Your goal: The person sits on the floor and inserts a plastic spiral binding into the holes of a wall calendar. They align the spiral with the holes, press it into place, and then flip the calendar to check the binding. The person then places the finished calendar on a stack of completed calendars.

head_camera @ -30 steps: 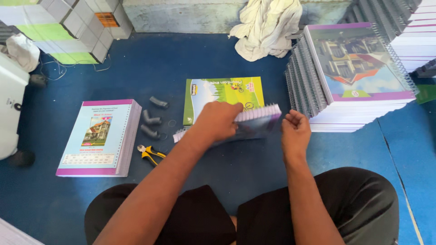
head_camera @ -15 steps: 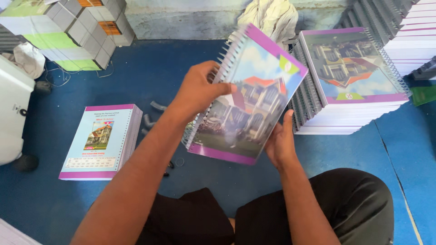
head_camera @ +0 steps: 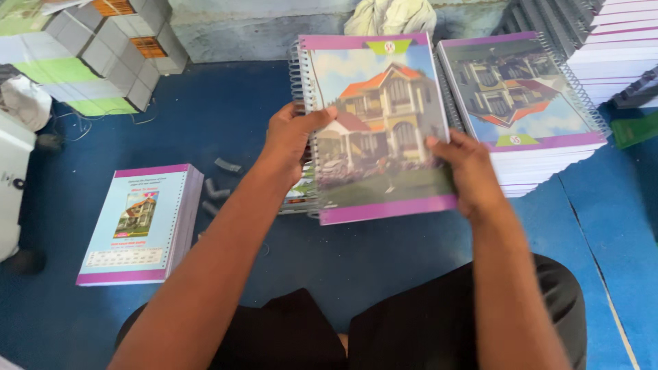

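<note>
Spiral-bound notebook [head_camera: 380, 130] with purple-edged house cover, face up, seemingly tilted, off the floor

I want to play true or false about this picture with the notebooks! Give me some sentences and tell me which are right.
1. Both hands hold one spiral notebook. True: the left hand grips the coil edge, the right hand the other side.
2. The held notebook's cover shows a car. False: it shows a house.
3. A stack of notebooks lies on the blue floor left of the arms. True.
4. The floor is red. False: it is blue.
5. A pale cloth lies beyond the notebooks. True.
</note>
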